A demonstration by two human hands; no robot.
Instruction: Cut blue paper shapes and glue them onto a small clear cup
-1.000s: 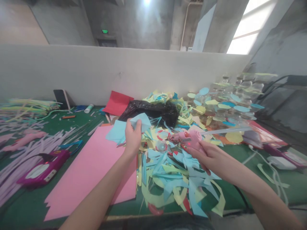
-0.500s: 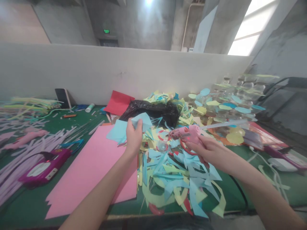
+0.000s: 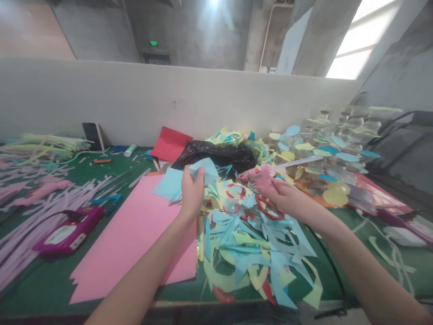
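Note:
My left hand [image 3: 192, 193] grips a folded light blue paper sheet [image 3: 172, 184], which rises on both sides of the fingers. My right hand [image 3: 281, 198] is wrapped around a pink hot glue gun [image 3: 259, 176], with a long translucent glue stick [image 3: 297, 161] reaching back from it. Below that hand lies a red ring-shaped loop [image 3: 269, 208], possibly scissor handles. Both hands are above a heap of blue and yellow paper scraps [image 3: 237, 246], which also hides the table beneath it. A small clear plastic dome [image 3: 232, 206] rests among the scraps.
A pink paper sheet [image 3: 131, 239] lies left of the heap, with a black plastic bag [image 3: 216, 155] and red paper [image 3: 171, 143] behind. Clear plastic domes with paper discs [image 3: 324, 153] stand at right. Pale strips [image 3: 43, 212] and a magenta device [image 3: 69, 235] lie on the green mat [image 3: 27, 293].
The glue gun has moved left and tilted, its glue stick now pointing less far right. A red loop shows beneath my right hand. My left hand stays nearly still on the blue paper.

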